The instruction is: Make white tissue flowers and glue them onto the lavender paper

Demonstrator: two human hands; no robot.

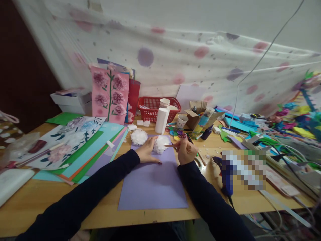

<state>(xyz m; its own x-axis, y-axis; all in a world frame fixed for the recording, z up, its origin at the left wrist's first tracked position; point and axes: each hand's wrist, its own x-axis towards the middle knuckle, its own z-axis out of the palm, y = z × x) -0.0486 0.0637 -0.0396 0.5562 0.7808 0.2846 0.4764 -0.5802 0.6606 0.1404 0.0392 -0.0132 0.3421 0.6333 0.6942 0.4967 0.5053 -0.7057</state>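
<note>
One tapering brown tool (171, 145) sits pinched in the right hand (187, 152), nearly level, tip toward nine o'clock against a white flower (160, 144) (ruffled, rounded); the left hand (147, 151), thumb spread, flanks its nine-o'clock edge; purple paper (152, 189) extends toward six.

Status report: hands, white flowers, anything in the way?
Left hand open at left edge of white flower. Right hand gripping thin stick, tip at flower. Second flower alongside, not blocking.
</note>
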